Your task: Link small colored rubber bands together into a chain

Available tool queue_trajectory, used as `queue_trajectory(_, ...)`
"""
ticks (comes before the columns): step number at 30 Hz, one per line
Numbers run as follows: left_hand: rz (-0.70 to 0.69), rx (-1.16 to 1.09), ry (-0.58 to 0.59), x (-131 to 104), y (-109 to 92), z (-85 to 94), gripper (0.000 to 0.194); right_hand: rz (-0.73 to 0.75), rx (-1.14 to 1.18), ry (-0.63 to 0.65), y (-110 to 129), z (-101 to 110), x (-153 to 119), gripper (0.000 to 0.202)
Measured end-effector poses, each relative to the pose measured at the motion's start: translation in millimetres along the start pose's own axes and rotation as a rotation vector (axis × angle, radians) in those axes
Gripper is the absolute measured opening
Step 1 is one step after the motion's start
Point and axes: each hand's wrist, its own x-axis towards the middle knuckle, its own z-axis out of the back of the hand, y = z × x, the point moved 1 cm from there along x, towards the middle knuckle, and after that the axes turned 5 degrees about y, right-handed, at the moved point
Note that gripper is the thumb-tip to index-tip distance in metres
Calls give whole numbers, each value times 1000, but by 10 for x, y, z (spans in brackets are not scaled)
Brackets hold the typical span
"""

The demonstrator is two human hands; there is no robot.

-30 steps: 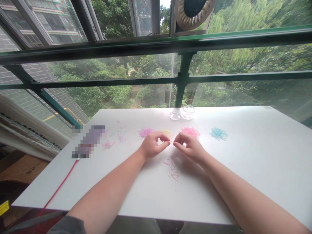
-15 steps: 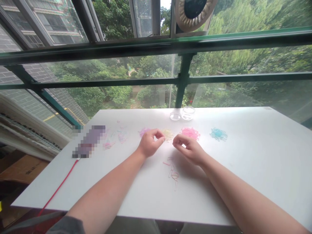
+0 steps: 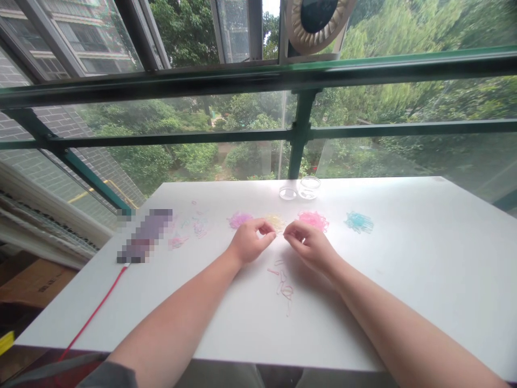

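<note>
My left hand (image 3: pixel 253 240) is closed in a pinch, thumb against the fingers, just in front of a pile of yellow rubber bands (image 3: pixel 273 222). Facing it across a small gap, my right hand (image 3: pixel 309 242) is pinched too, in front of the pink rubber bands (image 3: pixel 313 220). Whatever lies between the fingertips is too small to make out. Below the hands, several loose reddish rubber bands (image 3: pixel 286 291) are scattered on the white table (image 3: pixel 238 328). A purple pile of rubber bands (image 3: pixel 240 219) sits behind my left hand, partly covered by it.
Teal rubber bands (image 3: pixel 359 221) lie to the right. Mixed-colour bands (image 3: pixel 198 226) are spread at the left, beside a blurred-out dark object (image 3: pixel 147 234) with a red cable (image 3: pixel 95 312). Two clear round containers (image 3: pixel 309 187) stand at the back edge, before a green railing (image 3: pixel 226 81).
My two hands have shifted slightly, the fingertips now a bit closer together, still pinched. The view has moved a little; the piles stay as they were.
</note>
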Motion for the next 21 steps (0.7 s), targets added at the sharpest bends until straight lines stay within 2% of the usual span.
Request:
queue_trajectory(2, -16, -10, 63, -5, -22, -16, 12, -12, -33, -61, -27, 11, 13, 7)
queue_trajectory(4, -8, -9, 77, 1, -23, -17, 12, -31, -70, -108, -52, 27, 22, 7)
queue_trajectory(9, 90, 27, 14, 43, 64, 19, 15, -61, -182, -167, -119, 39, 56, 9)
queue_trajectory(14, 136, 74, 16, 65, 142, 31, 16, -61, -306, -208, -191, -7, 164, 13)
queue_trajectory(17, 138, 87, 11, 68, 129, 37, 15, -21, -449, -191, -206, -43, 226, 17)
queue_trajectory(21, 132, 113, 1, 69, 84, 59, 13, 12, -638, -95, -197, -47, 227, 24)
